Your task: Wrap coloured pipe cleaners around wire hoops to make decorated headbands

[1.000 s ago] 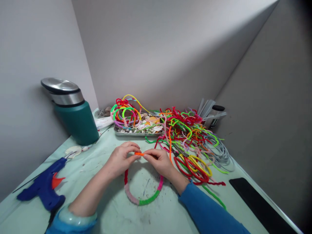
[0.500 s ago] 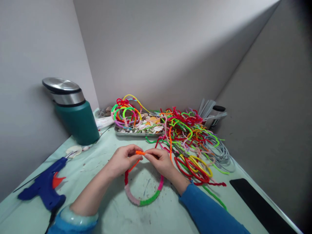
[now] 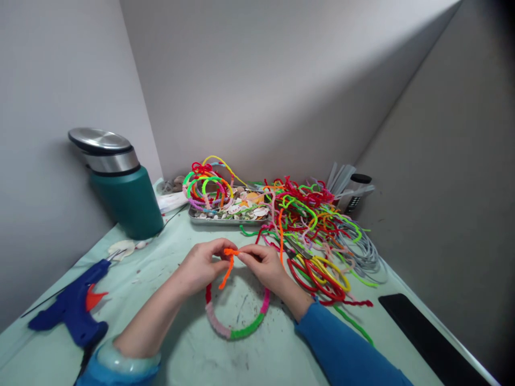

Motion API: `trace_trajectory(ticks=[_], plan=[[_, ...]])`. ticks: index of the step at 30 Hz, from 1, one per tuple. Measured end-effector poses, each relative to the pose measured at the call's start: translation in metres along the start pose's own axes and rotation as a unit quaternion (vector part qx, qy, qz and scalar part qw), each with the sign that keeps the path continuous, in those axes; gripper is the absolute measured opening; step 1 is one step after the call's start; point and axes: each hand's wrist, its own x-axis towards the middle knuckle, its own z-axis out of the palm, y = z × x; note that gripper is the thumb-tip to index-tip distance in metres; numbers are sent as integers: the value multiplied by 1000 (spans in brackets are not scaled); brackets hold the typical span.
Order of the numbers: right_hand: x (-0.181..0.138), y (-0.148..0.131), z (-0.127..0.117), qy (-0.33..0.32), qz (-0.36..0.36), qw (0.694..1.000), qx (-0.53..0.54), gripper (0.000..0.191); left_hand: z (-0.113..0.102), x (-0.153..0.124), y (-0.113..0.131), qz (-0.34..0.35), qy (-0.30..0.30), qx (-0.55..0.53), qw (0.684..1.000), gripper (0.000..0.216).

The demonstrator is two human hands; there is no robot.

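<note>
Left hand and right hand pinch the ring at its far side; the orange pipe cleaner slants nearward between them, closer to the left.

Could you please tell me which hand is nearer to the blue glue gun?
The left. The left hand is to the right of the blue glue gun, apart from it; the right hand is farther to the right, beyond the left hand.
</note>
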Motion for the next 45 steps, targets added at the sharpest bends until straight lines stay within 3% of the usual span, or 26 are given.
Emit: trace_trajectory(ticks=[7,11,17,22,25,35,37,40,43,45], plan=[[0,6,1,-13,3,1000,-5,16,3,-2,4,44,20,125,991,22],[0,9,1,-14,-1,1000,-12,15,3,-2,5,55,14,146,988,17],[-2,9,2,-40,-33,998,-31,17,1,0,4,-5,23,149,988,26],[-4,7,2,-58,-60,995,-50,17,2,2,0,-102,5,22,995,29],[-4,7,1,-60,-70,994,-58,16,2,4,0,-124,-7,-58,991,31],[-7,0,-1,-81,-111,989,-49,14,0,1,2,-243,-53,-223,943,32],[-7,1,-1,-75,-94,992,-40,15,0,2,1,-248,-35,-207,946,33],[-5,5,0,-52,-55,997,-30,16,-1,4,2,-222,39,-151,962,37],[-2,10,1,-24,-19,999,-21,16,-3,4,3,-149,127,-89,977,37],[-1,11,1,-10,-7,1000,-17,16,-5,4,4,-88,146,-57,984,29]])
